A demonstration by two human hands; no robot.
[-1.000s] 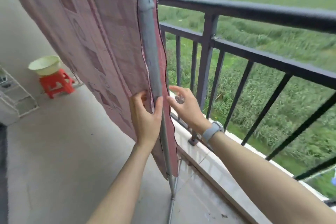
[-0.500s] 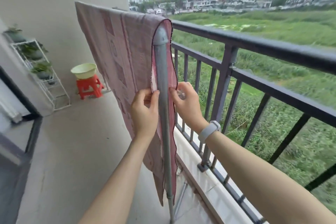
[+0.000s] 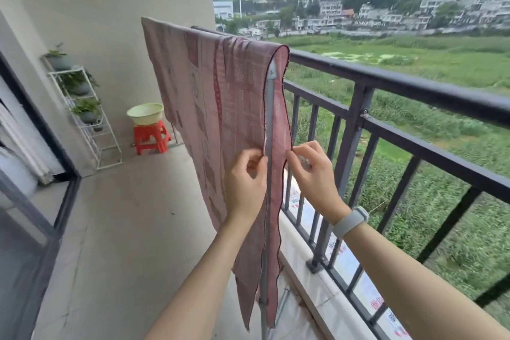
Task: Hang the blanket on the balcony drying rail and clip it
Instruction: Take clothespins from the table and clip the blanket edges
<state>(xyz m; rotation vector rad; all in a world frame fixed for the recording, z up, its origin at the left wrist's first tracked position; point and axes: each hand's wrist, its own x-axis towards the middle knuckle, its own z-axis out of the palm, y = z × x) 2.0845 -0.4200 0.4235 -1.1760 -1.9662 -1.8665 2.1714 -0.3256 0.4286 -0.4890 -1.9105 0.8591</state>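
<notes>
A pink patterned blanket (image 3: 212, 96) hangs folded over the top bar of a grey metal drying rack (image 3: 270, 119), one half on each side of its upright post. My left hand (image 3: 245, 182) pinches the near edge of the left half beside the post. My right hand (image 3: 311, 174) pinches the edge of the right half and seems to hold a small clear clip against the palm; the clip is blurred. Both hands sit at mid height, either side of the post.
The dark balcony railing (image 3: 414, 91) runs along the right, close behind the rack. A red stool (image 3: 150, 136) carrying a pale green basin (image 3: 145, 114) stands at the far wall, beside a white plant shelf (image 3: 88, 116). A sliding door frame (image 3: 41, 146) lies at left.
The view has risen and pulled back, showing more of the rack top. Both hands stay at the blanket's edges by the post, their fingers now pinching the cloth more tightly.
</notes>
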